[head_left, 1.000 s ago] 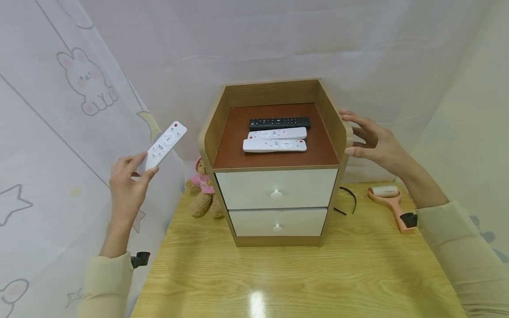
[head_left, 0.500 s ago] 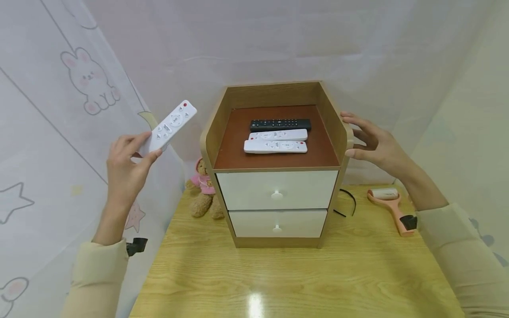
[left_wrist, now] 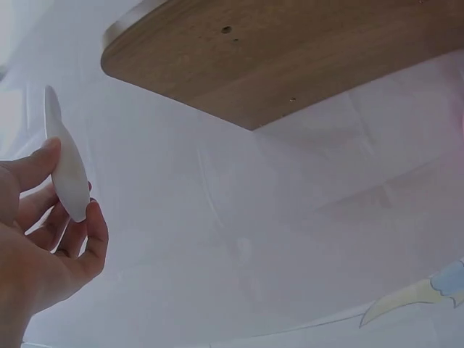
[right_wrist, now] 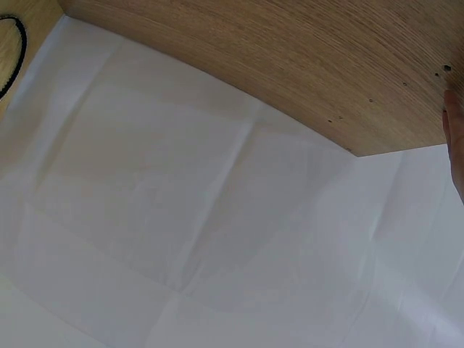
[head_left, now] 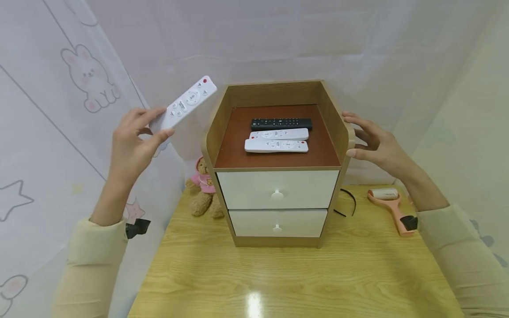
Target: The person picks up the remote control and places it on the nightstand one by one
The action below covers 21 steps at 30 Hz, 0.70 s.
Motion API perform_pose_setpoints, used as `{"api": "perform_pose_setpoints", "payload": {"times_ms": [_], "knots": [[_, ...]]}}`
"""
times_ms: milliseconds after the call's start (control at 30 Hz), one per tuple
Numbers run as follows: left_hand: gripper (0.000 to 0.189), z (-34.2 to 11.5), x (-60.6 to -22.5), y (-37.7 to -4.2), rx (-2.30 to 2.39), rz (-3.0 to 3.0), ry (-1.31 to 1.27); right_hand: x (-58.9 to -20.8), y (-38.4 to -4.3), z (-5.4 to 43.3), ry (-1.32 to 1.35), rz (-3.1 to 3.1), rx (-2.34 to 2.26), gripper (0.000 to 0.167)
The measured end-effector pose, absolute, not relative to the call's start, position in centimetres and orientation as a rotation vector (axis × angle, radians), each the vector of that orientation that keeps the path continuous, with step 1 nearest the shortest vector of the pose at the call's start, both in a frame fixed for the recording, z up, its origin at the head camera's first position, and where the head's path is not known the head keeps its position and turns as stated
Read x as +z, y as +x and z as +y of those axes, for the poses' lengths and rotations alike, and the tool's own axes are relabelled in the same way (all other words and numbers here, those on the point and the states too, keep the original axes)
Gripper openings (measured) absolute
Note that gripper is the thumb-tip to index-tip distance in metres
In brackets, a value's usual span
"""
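Observation:
My left hand (head_left: 133, 143) pinches a white remote control (head_left: 188, 101) by its lower end, thumb on one side and fingers on the other. The remote is held in the air left of the small cabinet (head_left: 277, 169), tilted with its red button up and right. In the left wrist view the same remote (left_wrist: 67, 163) shows edge-on. My right hand (head_left: 379, 143) rests against the cabinet's right side panel, thumb near the front edge. A black remote (head_left: 281, 124) and two white remotes, a rear one (head_left: 279, 134) and a front one (head_left: 276, 145), lie on the cabinet's brown top.
The cabinet has two white drawers, an upper (head_left: 254, 190) and a lower (head_left: 254, 223), both pushed in. A teddy bear (head_left: 204, 190) sits to its left. A black headband (head_left: 353, 201) and an orange lint roller (head_left: 393, 207) lie to its right on the wooden table (head_left: 278, 282).
My left hand has lifted the white remote up and to the right, closer to the cabinet's top left edge. The right hand stays on the side panel. The other remotes have not moved.

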<state>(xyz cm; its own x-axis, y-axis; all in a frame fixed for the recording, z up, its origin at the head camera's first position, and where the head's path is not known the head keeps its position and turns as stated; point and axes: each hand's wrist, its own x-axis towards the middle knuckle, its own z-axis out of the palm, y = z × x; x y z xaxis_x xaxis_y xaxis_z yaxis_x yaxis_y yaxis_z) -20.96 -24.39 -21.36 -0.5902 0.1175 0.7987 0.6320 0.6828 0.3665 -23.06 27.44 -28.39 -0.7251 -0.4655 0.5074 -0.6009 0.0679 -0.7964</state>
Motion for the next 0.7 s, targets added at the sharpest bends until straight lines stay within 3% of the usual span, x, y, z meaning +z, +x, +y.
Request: {"api": "perform_pose_setpoints", "payload": {"times_ms": [333, 700], "knots": [[0.044, -22.2, -18.4, -20.9, -0.940, -2.145, -0.680, -28.0, -22.8, 27.2, 1.141, -2.191, 1.733, 0.076], [0.043, -19.0, -17.6, -22.0, -0.942, -2.252, -0.837, -27.1, -21.6, 26.5, 1.152, -2.182, 1.725, 0.073]]}}
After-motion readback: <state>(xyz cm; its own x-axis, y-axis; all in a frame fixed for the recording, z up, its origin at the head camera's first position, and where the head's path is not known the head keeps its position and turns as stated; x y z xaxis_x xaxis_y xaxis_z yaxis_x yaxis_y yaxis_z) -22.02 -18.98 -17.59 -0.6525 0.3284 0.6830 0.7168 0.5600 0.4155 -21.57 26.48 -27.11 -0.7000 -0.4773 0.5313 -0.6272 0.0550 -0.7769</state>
